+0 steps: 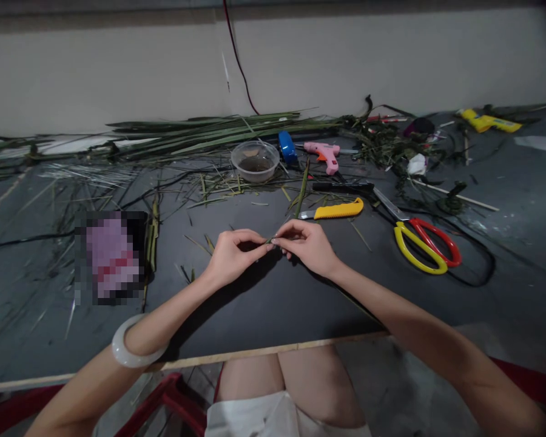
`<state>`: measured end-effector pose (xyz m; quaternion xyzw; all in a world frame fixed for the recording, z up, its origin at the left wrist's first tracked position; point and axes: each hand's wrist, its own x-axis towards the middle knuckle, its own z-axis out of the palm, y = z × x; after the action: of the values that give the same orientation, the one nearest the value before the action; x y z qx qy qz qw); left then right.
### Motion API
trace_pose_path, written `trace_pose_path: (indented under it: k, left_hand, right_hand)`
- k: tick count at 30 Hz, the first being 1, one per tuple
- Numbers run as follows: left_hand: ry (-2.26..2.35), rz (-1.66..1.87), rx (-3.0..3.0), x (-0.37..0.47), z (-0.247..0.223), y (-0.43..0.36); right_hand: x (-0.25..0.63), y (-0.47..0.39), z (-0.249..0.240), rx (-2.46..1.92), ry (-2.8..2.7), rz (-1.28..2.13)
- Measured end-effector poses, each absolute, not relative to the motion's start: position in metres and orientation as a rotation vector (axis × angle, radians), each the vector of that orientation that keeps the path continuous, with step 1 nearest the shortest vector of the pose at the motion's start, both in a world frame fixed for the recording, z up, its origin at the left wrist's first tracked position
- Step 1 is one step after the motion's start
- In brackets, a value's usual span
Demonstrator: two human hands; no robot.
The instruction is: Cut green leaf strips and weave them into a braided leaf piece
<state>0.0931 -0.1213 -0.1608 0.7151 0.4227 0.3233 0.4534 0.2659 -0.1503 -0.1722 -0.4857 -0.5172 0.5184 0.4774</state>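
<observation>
My left hand [233,256] and my right hand [310,247] meet above the middle of the grey tabletop [264,309]. Between their pinched fingertips is a small piece of green leaf strip [270,241], mostly covered by the fingers. A thin dark strand shows under my right forearm; whether it joins the held strip, I cannot tell. Just beyond my right hand lies a yellow-handled knife [339,209], with an upright-looking green leaf strip [303,189] beside its blade. Red-and-yellow-handled scissors [421,246] rest farther right.
Behind the hands stand a clear plastic bowl [255,172] and a blue tape roll [287,147], beside a pink glue gun [325,155]. Long green leaves [200,136] line the wall. A yellow glue gun [489,122] lies far right. A blurred purple item [111,255] sits left.
</observation>
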Motion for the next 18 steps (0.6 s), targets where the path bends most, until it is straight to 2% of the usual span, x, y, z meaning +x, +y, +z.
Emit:
trace_pose_path:
  k: [4,10,18]
  left_hand:
    - [1.068,0.895,1.769,0.092,-0.162,-0.119]
    - [1.067,0.903,1.79,0.089,-0.162,-0.117]
    - [1.047,1.096,1.728,0.09,-0.157,-0.116]
  right_hand:
    - [0.271,-0.15,-0.164,-1.193,-1.423,1.214]
    - [0.28,-0.15,-0.139,-1.317,-1.843,0.892]
    - [0.288,-0.125,-0.104,-1.486,-2.067,1.068]
